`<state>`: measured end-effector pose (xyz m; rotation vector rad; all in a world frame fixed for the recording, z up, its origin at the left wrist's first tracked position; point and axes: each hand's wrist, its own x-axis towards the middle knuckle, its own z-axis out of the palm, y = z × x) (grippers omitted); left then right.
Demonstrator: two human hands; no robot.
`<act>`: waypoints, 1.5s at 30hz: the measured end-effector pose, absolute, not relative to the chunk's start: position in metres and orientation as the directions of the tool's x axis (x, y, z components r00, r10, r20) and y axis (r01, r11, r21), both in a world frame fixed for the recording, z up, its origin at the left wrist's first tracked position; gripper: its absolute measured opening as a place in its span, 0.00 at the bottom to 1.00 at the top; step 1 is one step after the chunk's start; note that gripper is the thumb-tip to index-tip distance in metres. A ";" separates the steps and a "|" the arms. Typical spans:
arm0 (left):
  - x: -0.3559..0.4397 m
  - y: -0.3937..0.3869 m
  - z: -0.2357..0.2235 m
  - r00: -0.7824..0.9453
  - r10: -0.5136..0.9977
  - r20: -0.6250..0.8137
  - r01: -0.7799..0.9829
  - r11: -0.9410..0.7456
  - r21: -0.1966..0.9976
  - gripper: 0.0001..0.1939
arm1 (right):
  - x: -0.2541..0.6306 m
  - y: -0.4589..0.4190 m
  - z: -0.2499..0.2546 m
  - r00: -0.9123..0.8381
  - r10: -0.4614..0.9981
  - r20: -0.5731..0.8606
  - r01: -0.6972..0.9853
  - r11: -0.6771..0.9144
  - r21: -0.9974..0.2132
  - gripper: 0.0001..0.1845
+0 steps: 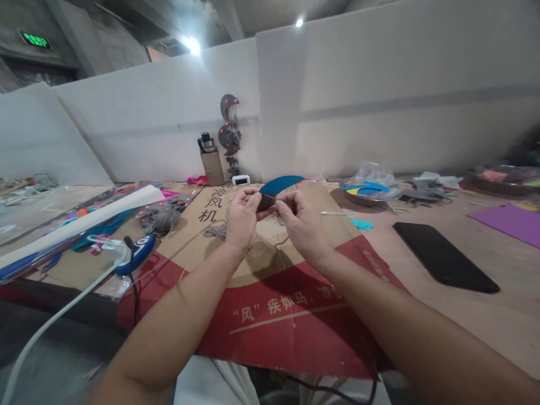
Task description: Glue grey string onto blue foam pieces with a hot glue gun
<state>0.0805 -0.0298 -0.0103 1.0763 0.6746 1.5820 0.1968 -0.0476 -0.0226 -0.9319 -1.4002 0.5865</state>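
My left hand [243, 220] is closed, with thumb and fingers pinching a dark, flat, felt-like piece [265, 201]. Facing it, my right hand [300, 222] is closed in a pinch at the piece's right edge. A thin pale line runs between the two hands; whether it is thread or a needle I cannot tell. Just behind the dark piece shows a blue curved piece [280, 183], and whether it is held or lying down is unclear. Grey yarn [217, 229] lies beside my left hand, and a strand loops below both hands over the printed cardboard [291, 332].
A bottle [212, 166] and a grey crescent hanging decoration [230, 135] stand by the white partition. Left are a grey yarn bundle [162, 218] and a power strip [135, 254]. Right are a black phone [445, 257], a purple sheet [508, 220] and a bagged dish [367, 191].
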 end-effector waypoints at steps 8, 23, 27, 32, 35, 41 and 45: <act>0.084 -0.031 -0.013 0.005 0.964 0.267 -0.439 -0.238 0.866 0.10 | 0.199 -0.036 -0.029 0.238 0.873 0.426 -0.003 0.439 -0.898 0.07; 0.082 -0.030 -0.013 0.060 0.970 0.236 -0.457 -0.183 0.870 0.09 | 0.200 -0.033 -0.031 0.214 0.877 0.430 -0.052 0.450 -0.892 0.10; 0.081 -0.030 -0.012 0.091 0.971 0.220 -0.464 -0.154 0.872 0.08 | 0.201 -0.034 -0.031 0.183 0.889 0.420 -0.082 0.439 -0.895 0.10; 0.079 -0.030 -0.009 0.103 0.977 0.189 -0.453 -0.123 0.883 0.08 | 0.202 -0.036 -0.028 0.126 0.910 0.394 -0.106 0.407 -0.907 0.10; 0.077 -0.028 -0.009 0.129 0.976 0.178 -0.449 -0.102 0.888 0.08 | 0.202 -0.036 -0.027 0.109 0.915 0.389 -0.108 0.400 -0.910 0.10; 0.073 -0.026 -0.010 0.151 0.972 0.181 -0.443 -0.098 0.891 0.07 | 0.205 -0.034 -0.030 0.077 0.909 0.410 -0.088 0.416 -0.905 0.10; 0.074 -0.028 -0.008 0.175 0.966 0.188 -0.450 -0.092 0.888 0.10 | 0.206 -0.031 -0.032 0.080 0.905 0.417 -0.105 0.424 -0.900 0.11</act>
